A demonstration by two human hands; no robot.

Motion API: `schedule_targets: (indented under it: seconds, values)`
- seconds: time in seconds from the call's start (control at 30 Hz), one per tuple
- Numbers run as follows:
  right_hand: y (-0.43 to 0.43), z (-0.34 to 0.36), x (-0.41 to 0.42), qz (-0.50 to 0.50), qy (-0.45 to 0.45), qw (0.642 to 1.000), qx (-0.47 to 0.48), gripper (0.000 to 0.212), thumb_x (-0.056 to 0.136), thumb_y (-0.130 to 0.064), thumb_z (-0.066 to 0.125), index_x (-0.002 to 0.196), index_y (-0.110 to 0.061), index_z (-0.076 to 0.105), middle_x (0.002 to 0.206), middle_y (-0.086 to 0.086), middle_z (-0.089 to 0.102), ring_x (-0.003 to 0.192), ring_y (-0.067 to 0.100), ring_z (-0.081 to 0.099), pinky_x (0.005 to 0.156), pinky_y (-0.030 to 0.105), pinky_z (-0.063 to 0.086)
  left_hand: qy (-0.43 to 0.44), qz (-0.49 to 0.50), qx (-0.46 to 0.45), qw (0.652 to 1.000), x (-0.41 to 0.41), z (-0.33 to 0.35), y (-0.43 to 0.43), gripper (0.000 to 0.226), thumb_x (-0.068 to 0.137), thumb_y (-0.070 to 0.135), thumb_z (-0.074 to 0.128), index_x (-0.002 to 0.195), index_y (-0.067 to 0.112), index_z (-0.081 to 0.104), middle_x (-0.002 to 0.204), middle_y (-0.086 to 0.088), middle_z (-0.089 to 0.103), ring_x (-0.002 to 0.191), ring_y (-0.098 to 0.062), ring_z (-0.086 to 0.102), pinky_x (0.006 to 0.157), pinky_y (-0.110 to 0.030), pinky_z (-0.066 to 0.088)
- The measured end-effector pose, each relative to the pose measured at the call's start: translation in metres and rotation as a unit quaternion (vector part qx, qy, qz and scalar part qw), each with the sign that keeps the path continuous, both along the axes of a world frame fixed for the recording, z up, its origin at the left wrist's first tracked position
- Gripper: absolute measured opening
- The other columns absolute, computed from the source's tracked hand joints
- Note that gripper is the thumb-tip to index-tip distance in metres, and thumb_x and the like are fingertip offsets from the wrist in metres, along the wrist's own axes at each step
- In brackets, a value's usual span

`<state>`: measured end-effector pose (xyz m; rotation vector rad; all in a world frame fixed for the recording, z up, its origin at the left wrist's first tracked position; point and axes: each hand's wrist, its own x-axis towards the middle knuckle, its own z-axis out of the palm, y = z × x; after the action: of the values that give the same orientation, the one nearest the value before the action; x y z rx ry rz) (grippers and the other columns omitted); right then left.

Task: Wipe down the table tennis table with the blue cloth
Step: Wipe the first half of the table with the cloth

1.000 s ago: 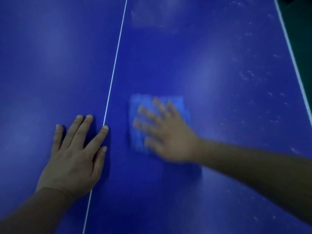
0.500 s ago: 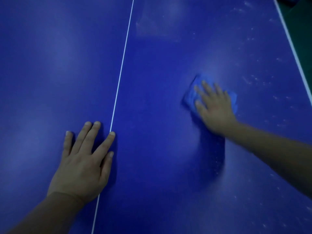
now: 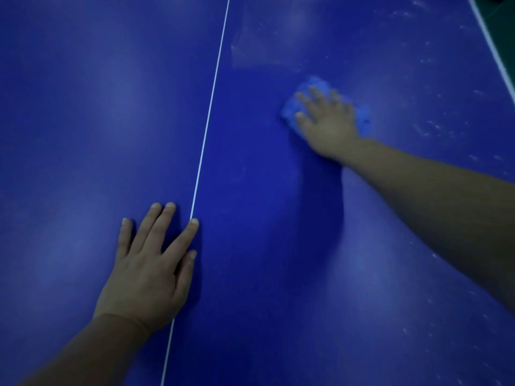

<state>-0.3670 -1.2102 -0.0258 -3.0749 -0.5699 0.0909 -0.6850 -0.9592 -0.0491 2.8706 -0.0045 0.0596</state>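
The dark blue table tennis table (image 3: 83, 121) fills the view, split by a thin white centre line (image 3: 211, 96). My right hand (image 3: 326, 123) lies flat with spread fingers on the light blue cloth (image 3: 362, 118), pressing it onto the right half of the table; the cloth is bunched and mostly covered by the hand. My left hand (image 3: 147, 271) rests flat on the table beside the centre line, fingers straight, index fingertip touching the line.
White specks and smears (image 3: 429, 129) dot the table's right side. The white side line (image 3: 490, 43) and the table's right edge run along the upper right, with dark green floor (image 3: 504, 20) beyond.
My right hand has slid the cloth from near the centre line away to the right and farther up the table, then slightly back left. My left hand has stayed planted.
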Motion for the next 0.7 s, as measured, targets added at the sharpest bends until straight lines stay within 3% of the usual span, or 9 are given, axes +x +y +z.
schedule_targets:
  seconds: [0.07, 0.13, 0.23, 0.3, 0.37, 0.43, 0.5, 0.57, 0.7]
  values:
    - [0.031, -0.004, -0.057, 0.225, 0.000, 0.974, 0.014, 0.071, 0.092, -0.059, 0.016, 0.153, -0.031, 0.039, 0.164, 0.003, 0.029, 0.150, 0.042, 0.023, 0.115, 0.067, 0.020, 0.000, 0.003, -0.003, 1.000, -0.001, 0.000, 0.001, 0.055, 0.098, 0.039, 0.033, 0.146, 0.017, 0.051, 0.159, -0.017, 0.034, 0.152, -0.032, 0.020, 0.121, -0.060, 0.010]
    - [0.021, -0.007, -0.124, 0.474, 0.003, 0.881, 0.019, 0.052, 0.101, -0.049, 0.034, 0.147, -0.028, 0.050, 0.160, 0.004, 0.036, 0.150, 0.039, 0.026, 0.116, 0.065, 0.019, -0.003, 0.002, -0.009, 1.000, -0.001, 0.000, 0.001, 0.055, 0.098, 0.039, 0.033, 0.146, 0.017, 0.051, 0.159, -0.017, 0.034, 0.152, -0.032, 0.020, 0.121, -0.060, 0.010]
    - [-0.034, 0.005, -0.134, 0.601, 0.053, 0.798, 0.007, 0.048, 0.105, -0.048, 0.036, 0.146, -0.029, 0.052, 0.159, 0.003, 0.038, 0.152, 0.032, 0.022, 0.121, 0.058, 0.013, 0.002, -0.004, -0.007, 1.000, -0.001, 0.000, 0.001, 0.055, 0.099, 0.039, 0.033, 0.146, 0.017, 0.050, 0.159, -0.017, 0.034, 0.152, -0.032, 0.020, 0.120, -0.061, 0.010]
    - [-0.065, -0.003, -0.080, 0.505, 0.003, 0.863, -0.023, 0.049, 0.106, -0.049, 0.028, 0.146, -0.029, 0.048, 0.154, 0.011, 0.044, 0.146, 0.039, 0.033, 0.121, 0.050, 0.015, 0.008, -0.003, -0.002, 1.000, -0.001, 0.000, 0.002, 0.056, 0.099, 0.040, 0.031, 0.147, 0.018, 0.049, 0.159, -0.017, 0.034, 0.153, -0.032, 0.018, 0.120, -0.061, 0.010]
    - [-0.087, -0.008, -0.022, 0.253, -0.033, 0.967, -0.011, 0.052, 0.105, -0.054, 0.020, 0.149, -0.032, 0.037, 0.151, 0.018, 0.047, 0.137, 0.047, 0.042, 0.117, 0.056, 0.026, 0.012, -0.004, 0.000, 1.000, -0.001, 0.000, 0.002, 0.056, 0.100, 0.041, 0.030, 0.147, 0.018, 0.049, 0.159, -0.017, 0.033, 0.153, -0.032, 0.018, 0.120, -0.062, 0.011]
    - [-0.094, -0.007, 0.005, 0.041, -0.031, 0.999, -0.007, 0.073, 0.097, -0.070, 0.007, 0.153, -0.032, 0.035, 0.157, 0.014, 0.040, 0.141, 0.047, 0.037, 0.111, 0.063, 0.032, 0.013, -0.004, -0.003, 1.000, -0.001, 0.001, 0.001, 0.056, 0.100, 0.040, 0.029, 0.147, 0.018, 0.049, 0.159, -0.017, 0.033, 0.153, -0.032, 0.019, 0.120, -0.062, 0.012]
    - [-0.088, -0.004, -0.001, -0.048, -0.042, 0.998, -0.013, 0.085, 0.090, -0.073, 0.003, 0.155, -0.028, 0.036, 0.163, 0.006, 0.031, 0.147, 0.041, 0.027, 0.115, 0.062, 0.026, 0.016, -0.003, -0.004, 1.000, -0.002, 0.001, 0.000, 0.056, 0.101, 0.040, 0.028, 0.148, 0.018, 0.048, 0.160, -0.017, 0.033, 0.153, -0.032, 0.018, 0.120, -0.062, 0.012]
    - [-0.084, -0.002, -0.040, -0.011, -0.046, 0.999, -0.026, 0.076, 0.096, -0.064, 0.008, 0.154, -0.024, 0.038, 0.160, 0.009, 0.035, 0.145, 0.044, 0.031, 0.110, 0.066, 0.030, 0.018, -0.004, -0.008, 1.000, -0.002, 0.001, 0.000, 0.056, 0.101, 0.040, 0.028, 0.148, 0.018, 0.048, 0.160, -0.017, 0.032, 0.153, -0.032, 0.018, 0.120, -0.063, 0.011]
    - [-0.122, -0.002, -0.200, 0.294, -0.028, 0.955, -0.040, 0.049, 0.106, -0.047, 0.023, 0.147, -0.026, 0.042, 0.157, 0.011, 0.038, 0.144, 0.047, 0.033, 0.111, 0.068, 0.028, 0.007, 0.004, -0.017, 1.000, -0.001, 0.001, -0.001, 0.058, 0.098, 0.041, 0.030, 0.146, 0.016, 0.052, 0.158, -0.019, 0.034, 0.151, -0.035, 0.022, 0.119, -0.065, 0.013]
